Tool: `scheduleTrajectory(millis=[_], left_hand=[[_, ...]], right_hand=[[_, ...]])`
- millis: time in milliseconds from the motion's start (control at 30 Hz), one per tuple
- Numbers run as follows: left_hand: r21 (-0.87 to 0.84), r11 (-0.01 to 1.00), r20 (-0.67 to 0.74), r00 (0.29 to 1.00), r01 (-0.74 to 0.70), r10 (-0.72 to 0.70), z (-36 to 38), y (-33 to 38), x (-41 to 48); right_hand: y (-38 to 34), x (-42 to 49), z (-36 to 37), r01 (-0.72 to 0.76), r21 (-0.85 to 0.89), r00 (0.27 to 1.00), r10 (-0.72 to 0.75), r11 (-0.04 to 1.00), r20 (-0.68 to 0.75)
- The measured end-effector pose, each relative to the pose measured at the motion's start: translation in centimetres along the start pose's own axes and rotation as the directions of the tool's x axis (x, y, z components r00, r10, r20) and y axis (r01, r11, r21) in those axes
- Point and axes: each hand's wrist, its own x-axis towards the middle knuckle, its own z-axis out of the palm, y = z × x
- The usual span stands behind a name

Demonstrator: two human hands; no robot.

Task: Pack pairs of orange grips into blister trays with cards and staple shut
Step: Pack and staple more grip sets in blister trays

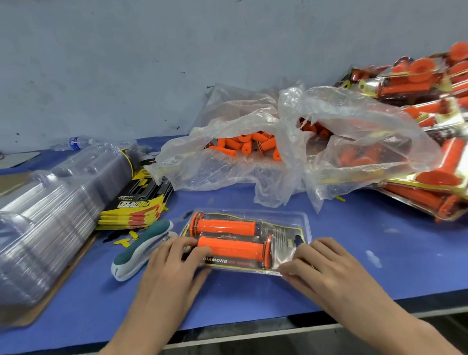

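Blue matting [258, 296] covers the bench in front of a pale wall [144, 61], and the blister tray [287, 218] lies on it straight ahead of us, its long axis running left to right across our body. Two orange grips sit inside it, side by side and parallel to that axis. The far grip [224, 226] has its flange to the left and the near grip [230, 249] has its flange to the right, both over a printed card [282, 235]. Our left hand [172, 264] holds the tray's left end, fingers bent over the edge and thumb lying on the near grip. Our right hand [318, 264] pinches the tray's near right corner with curled fingers. We judge the pack filled and about closed, with stapling the step to come; no staple shows.

That move turns on the stapler [140, 247]. It lies just left of the tray, right beside our left hand's fingers, slanting from near-left up toward the tray's far-left corner. The left hand is plainly the nearer one, and the right could pin the tray.

Farther left of the tray sits a stack of cards [138, 204] and, beyond it, a long stack of empty trays [43, 223]. Behind the tray a clear bag [358, 120] holds loose grips [242, 145]. To its far right, finished packs [437, 117] pile up.
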Motion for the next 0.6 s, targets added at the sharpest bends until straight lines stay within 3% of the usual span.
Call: scheduleTrajectory(millis=[200, 300, 433, 533, 600], left_hand=[[0.049, 0.994, -0.057, 0.994, 0.098, -0.095, 0.5, 0.6, 0.9], [-0.042, 0.995, 0.009, 0.996, 0.092, -0.092, 0.9, -0.5, 1.6], [-0.210, 0.973, 0.032, 0.995, 0.096, -0.091, 1.6, -2.1, 2.8], [-0.234, 0.966, 0.112, 0.990, 0.108, -0.084, 2.1, -2.4, 3.5], [-0.234, 0.953, 0.176, 0.972, 0.195, -0.156, 1.9, -2.1, 3.6]], right_hand=[[-1.3, 0.5, 0.0, 0.041, 0.112, 0.998, -0.035, 0.993, -0.050], [-0.9, 0.8, -0.4, 0.111, 0.120, 0.993, -0.114, 0.987, 0.016], [1.1, 0.4, -0.9, 0.044, 0.132, 0.996, -0.054, 0.990, 0.071], [1.1, 0.2, -0.7, 0.035, 0.153, 0.996, -0.046, 0.988, 0.072], [0.6, 0.3, -0.6, 0.062, 0.127, 0.995, -0.071, 0.990, 0.073]])
